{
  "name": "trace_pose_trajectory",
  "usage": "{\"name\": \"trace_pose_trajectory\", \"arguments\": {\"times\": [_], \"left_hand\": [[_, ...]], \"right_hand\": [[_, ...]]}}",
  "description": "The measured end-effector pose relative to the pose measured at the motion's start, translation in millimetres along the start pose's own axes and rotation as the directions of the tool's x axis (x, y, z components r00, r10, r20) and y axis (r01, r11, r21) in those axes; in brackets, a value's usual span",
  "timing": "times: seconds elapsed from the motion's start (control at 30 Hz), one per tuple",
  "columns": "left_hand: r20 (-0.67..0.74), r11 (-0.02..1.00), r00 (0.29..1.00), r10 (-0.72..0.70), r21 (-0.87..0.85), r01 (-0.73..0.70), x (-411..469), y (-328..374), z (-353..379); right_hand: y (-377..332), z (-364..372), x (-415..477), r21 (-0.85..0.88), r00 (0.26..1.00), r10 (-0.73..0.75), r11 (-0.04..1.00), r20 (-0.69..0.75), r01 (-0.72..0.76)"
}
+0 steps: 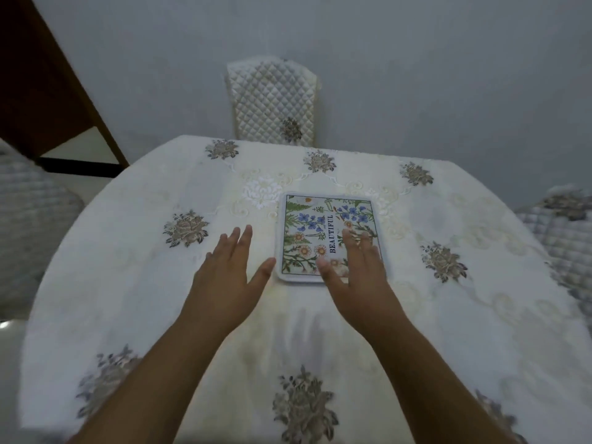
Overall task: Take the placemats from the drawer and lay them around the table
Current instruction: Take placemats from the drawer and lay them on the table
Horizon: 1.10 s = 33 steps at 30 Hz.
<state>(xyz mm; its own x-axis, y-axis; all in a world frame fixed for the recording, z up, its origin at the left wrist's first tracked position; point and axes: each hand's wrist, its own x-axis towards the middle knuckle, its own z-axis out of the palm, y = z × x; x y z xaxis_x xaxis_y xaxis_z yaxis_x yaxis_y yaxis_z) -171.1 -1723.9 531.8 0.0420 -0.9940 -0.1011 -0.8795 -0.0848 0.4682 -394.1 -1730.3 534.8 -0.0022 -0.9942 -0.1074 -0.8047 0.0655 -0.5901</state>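
Both hands are flat with fingers spread, gripping nothing: the left hand (pixel 229 270) sits on the white embroidered tablecloth (pixel 128 283) just left of the rectangular floral placemat with the white border (pixel 320 232). The right hand (pixel 352 267) lies on its near right corner, so that one's closer. The mat's long axis runs near-to-far, mid-table, toward the quilted cream chair (pixel 272 104) beyond.

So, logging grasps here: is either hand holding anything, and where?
Nothing is gripped. The right hand lies flat over the placemat, near its right edge; the left hand is open beside it.
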Motion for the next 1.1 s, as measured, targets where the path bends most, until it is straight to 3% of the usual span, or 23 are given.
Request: {"name": "trace_pose_trajectory", "arguments": {"times": [0.27,0.37,0.47,0.63,0.8,1.1], "left_hand": [[-0.107,0.97,0.967,-0.23,0.053,0.237,-193,-117,-117],[-0.215,0.927,0.909,-0.356,0.037,0.372,-288,-178,-162],[-0.312,0.858,0.816,-0.486,0.007,0.513,-396,-242,-208],[-0.397,0.689,0.622,-0.675,-0.039,0.724,-586,-329,-260],[-0.454,0.471,0.352,-0.819,-0.179,0.864,-761,-379,-284],[-0.437,0.134,-0.109,-0.893,-0.489,0.862,-959,-398,-256]], "right_hand": [[-159,21,-122,-0.178,0.954,-0.259,0.942,0.153,0.285],[-237,56,-186,-0.171,0.893,-0.393,0.886,0.217,0.431],[-318,107,-274,-0.136,0.783,-0.539,0.79,0.311,0.598],[-433,188,-430,-0.033,0.567,-0.696,0.618,0.442,0.785],[-515,244,-559,0.051,0.321,-0.776,0.411,0.543,0.91],[-599,337,-741,0.29,-0.137,-0.757,0.072,0.638,0.954]]}}
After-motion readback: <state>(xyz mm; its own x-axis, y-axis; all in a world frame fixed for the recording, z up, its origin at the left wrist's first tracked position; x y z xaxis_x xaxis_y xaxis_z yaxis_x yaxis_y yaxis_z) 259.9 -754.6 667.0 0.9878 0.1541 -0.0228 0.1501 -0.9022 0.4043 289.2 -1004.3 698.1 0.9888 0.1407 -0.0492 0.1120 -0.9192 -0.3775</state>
